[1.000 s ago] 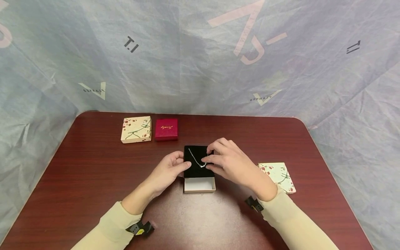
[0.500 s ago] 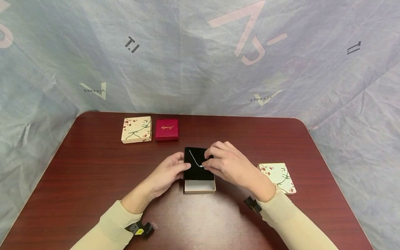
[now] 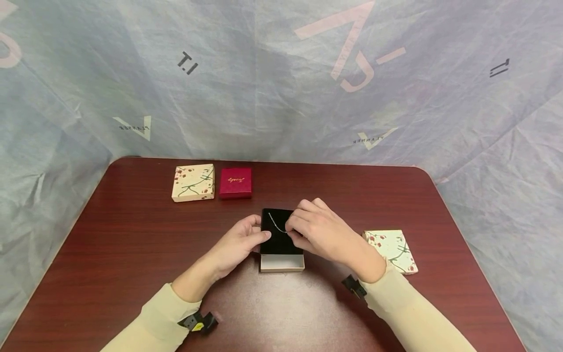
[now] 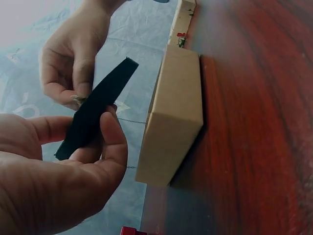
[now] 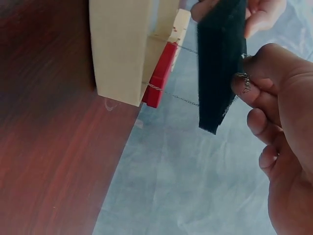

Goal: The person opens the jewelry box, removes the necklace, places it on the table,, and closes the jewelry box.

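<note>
My left hand (image 3: 237, 242) grips a thin black velvet jewelry pad (image 3: 274, 246) by its left edge, thumb on the front face. A fine silver necklace (image 3: 276, 225) hangs across that face. At the pad's front, my right hand (image 3: 321, 229) pinches the necklace's lower part between thumb and fingers, which hide the right side. Behind the tilted pad (image 5: 217, 68), two chain strands (image 5: 181, 99) run to the box in the right wrist view. Below the pad stands the small open box (image 4: 173, 107), pale tan outside and white inside; the pad hangs apart from it.
A floral cream lid (image 3: 393, 248) lies right of the box, partly behind the right forearm. Toward the back left, a floral cream box (image 3: 193, 183) sits beside a red box (image 3: 235, 184) with gold lettering. The dark red table (image 3: 132, 244) meets a grey cloth backdrop (image 3: 264, 98).
The right hand's fingers have closed on the necklace's sparkly middle, which showed earlier and is now covered. The pad has dropped slightly toward the box. The left hand keeps its grip.
</note>
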Demonstrator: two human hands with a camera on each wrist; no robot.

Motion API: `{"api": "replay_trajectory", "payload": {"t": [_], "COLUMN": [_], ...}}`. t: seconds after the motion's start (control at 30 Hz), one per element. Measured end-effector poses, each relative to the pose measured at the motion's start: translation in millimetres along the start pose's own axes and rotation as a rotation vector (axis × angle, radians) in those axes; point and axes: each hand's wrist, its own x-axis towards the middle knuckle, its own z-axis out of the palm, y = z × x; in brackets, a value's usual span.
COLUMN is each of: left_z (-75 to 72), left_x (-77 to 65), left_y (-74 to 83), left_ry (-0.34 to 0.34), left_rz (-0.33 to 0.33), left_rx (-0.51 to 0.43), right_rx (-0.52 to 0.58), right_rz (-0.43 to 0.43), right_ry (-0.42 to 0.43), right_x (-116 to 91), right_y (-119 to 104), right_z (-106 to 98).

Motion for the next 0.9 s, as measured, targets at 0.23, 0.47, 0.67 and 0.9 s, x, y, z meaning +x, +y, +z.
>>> {"api": "replay_trajectory", "payload": {"t": [0.23, 0.47, 0.67, 0.9], "left_z": [1.9, 2.0, 2.2, 2.6], "left_x": [-0.4, -0.3, 0.2, 0.2], "left_y": [0.0, -1.3, -2.4, -1.7], "left_ry": [0.017, 0.032, 0.038, 0.037], "left_rz": [0.010, 0.026, 0.034, 0.026], "left_rx": [0.078, 0.132, 0.127, 0.115], "right_rx": [0.012, 0.097, 0.188, 0.223], "right_rz": [0.014, 0.071, 0.156, 0.184], "right_ry": [0.029, 0.055, 0.079, 0.071], "right_x": [4.8, 11.7, 19.6, 25.8], "right_y": [1.1, 4.1, 8.5, 12.4], "right_z": [-1.6, -3.6, -2.0, -0.5]}}
